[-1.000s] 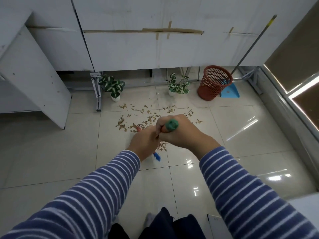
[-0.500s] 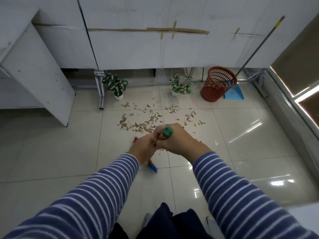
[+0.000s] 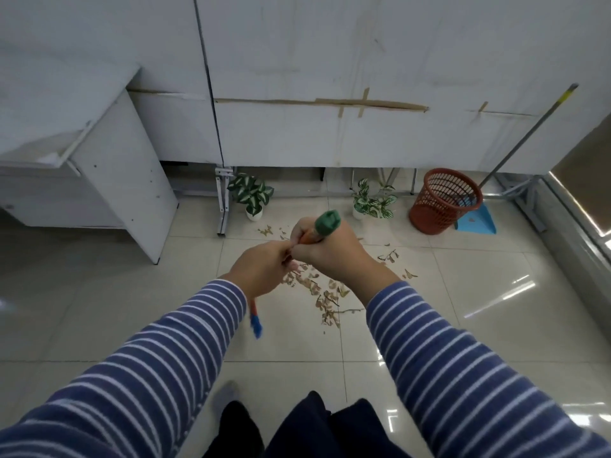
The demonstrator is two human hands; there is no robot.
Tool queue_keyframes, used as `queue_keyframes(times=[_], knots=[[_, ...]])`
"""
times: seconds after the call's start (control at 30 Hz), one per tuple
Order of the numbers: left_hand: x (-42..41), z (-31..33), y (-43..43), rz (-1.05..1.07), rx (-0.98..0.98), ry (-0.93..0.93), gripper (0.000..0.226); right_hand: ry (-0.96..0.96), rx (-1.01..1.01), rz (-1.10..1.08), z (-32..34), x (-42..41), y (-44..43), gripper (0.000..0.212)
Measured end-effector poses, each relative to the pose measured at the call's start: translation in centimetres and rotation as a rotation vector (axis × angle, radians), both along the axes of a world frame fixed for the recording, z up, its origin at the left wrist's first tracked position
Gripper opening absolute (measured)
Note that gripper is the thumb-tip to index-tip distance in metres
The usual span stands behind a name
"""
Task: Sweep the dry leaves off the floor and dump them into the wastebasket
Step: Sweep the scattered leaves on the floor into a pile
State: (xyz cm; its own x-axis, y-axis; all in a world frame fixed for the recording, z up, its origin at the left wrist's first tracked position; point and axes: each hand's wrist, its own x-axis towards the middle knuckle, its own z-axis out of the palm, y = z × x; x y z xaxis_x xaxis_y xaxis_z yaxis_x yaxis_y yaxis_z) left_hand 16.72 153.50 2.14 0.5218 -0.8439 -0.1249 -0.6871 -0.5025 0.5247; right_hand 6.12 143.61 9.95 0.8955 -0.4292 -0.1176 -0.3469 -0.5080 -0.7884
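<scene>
Evidently mid-sweep, we grip the broom (image 3: 327,223) with left hand (image 3: 261,272) and right hand (image 3: 334,259) curled round it, dry leaves (image 3: 327,295) beneath our fingers (image 3: 281,256), wastebasket (image 3: 443,201) well beyond, so next we herd them there.

Potted plant (image 3: 251,195) beside metal leg (image 3: 222,200); second plant (image 3: 372,201) rightward; white desk (image 3: 122,180) left.

No txt, labels, brands or nos. legible anywhere. Seen on broom (image 3: 327,223), basket (image 3: 443,209) at 2 o'clock, dustpan (image 3: 476,223) beside it, wall panels (image 3: 330,61) at 12: no readable marks.
</scene>
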Motion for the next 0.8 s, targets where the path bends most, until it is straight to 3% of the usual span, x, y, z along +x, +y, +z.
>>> queue_keyframes(times=[0.3,0.57,0.67,0.8], knots=[[11.1,-4.8,0.1,0.032,0.209,0.077,0.010,0.067,0.249,-0.161,-5.4,10.9,0.9,0.017],[15.8,-6.0,-3.1,0.010,0.239,0.175,0.037,0.174,0.122,-0.233,-7.0,16.8,-0.9,0.028],[16.6,-5.2,-4.4,-0.025,0.151,0.240,0.040,0.226,0.031,-0.239,-6.4,18.1,-1.5,0.011],[17.8,-4.3,-4.9,-0.045,0.092,0.306,0.030,0.239,-0.105,-0.209,-5.2,19.8,-1.8,0.012]])
